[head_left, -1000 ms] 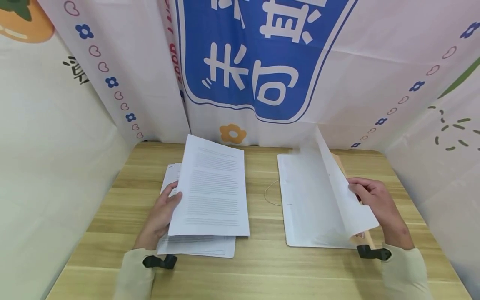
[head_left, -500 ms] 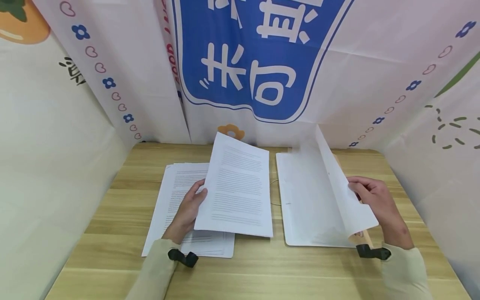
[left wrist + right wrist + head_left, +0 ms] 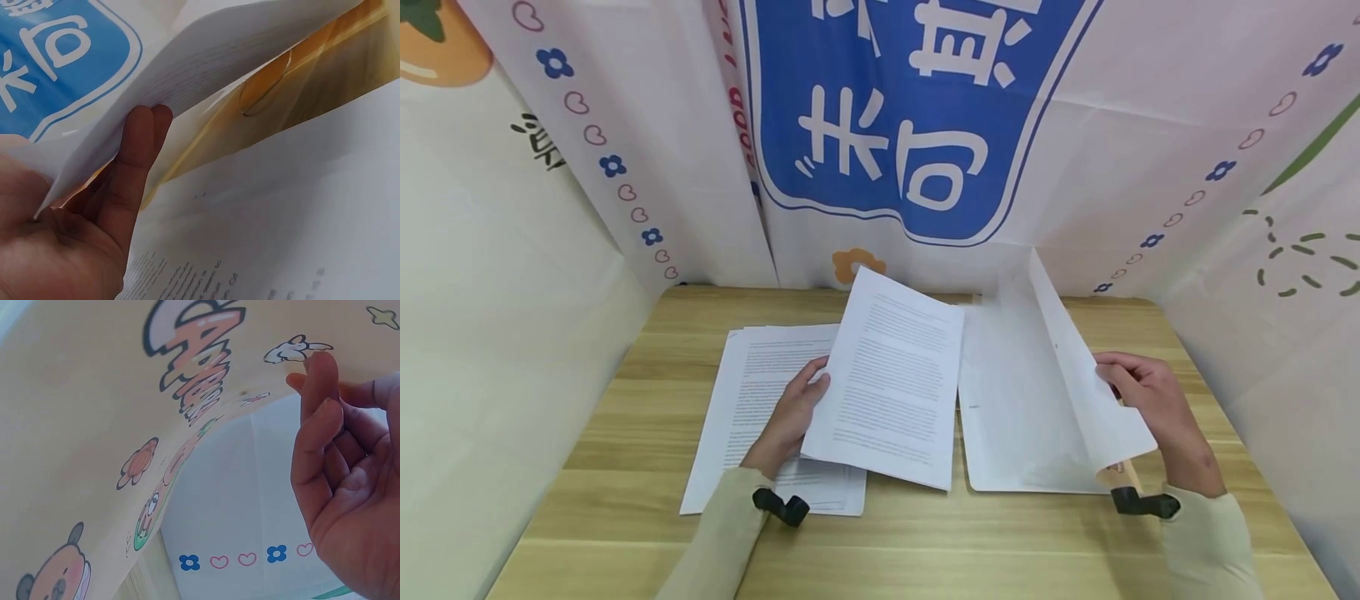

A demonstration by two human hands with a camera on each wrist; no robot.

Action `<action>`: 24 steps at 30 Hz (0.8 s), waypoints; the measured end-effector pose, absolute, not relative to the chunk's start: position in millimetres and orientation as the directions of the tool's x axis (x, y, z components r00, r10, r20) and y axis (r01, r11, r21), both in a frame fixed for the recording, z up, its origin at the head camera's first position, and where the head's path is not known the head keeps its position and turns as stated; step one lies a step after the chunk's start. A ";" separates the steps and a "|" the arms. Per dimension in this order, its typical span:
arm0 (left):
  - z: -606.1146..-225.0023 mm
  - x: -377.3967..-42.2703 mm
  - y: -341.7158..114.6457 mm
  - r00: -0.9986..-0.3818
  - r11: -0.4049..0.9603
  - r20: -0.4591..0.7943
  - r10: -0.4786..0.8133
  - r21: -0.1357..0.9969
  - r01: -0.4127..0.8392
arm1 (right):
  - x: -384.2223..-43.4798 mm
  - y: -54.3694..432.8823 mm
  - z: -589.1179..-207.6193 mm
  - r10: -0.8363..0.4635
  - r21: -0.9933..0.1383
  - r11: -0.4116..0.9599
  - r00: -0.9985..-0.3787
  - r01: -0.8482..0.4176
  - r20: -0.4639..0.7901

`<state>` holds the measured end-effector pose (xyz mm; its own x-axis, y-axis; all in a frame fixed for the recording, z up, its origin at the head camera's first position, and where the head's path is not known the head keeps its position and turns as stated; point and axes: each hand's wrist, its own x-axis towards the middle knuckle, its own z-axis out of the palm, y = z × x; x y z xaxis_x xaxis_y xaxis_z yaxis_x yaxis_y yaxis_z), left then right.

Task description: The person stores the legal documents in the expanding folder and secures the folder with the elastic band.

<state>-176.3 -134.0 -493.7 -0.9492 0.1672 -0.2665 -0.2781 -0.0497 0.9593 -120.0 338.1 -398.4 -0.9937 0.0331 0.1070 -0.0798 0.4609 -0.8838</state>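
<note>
white printed sheet (image 3: 891,379) pinched in left hand (image 3: 790,417); keep it flat, slide under folder flap (image 3: 1078,367) right hand (image 3: 1150,400) holds up.

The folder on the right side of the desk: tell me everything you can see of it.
The folder lies open on the wooden desk, its white inside facing up. Its front cover stands raised at a slant, held along its edge by the right hand. The right wrist view shows the cover's outer face is tan with cartoon animals and lettering. It looks like thin card. The printed sheet held by the left hand overlaps its left edge.
</note>
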 end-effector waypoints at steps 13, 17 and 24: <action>-495.3 -189.1 -117.5 -0.941 -0.043 -0.256 0.220 0.961 -0.272 | -120.2 335.8 -399.4 0.018 -0.895 0.440 -0.995 -0.078 0.096; -497.0 -194.0 -112.9 -0.932 -0.071 -0.280 0.230 0.950 -0.303 | -119.0 336.2 -398.1 0.027 -0.899 0.432 -0.995 -0.071 0.091; -495.6 -196.7 -104.8 -0.929 -0.141 -0.277 0.247 0.938 -0.317 | -120.3 334.7 -399.2 0.038 -0.899 0.429 -0.993 -0.083 0.110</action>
<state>-196.7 -104.8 -495.6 -0.9286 0.2470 -0.2770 -0.3173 -0.1414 0.9377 -120.3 334.7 -399.2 -0.9932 0.0381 0.1104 -0.0835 0.4291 -0.8994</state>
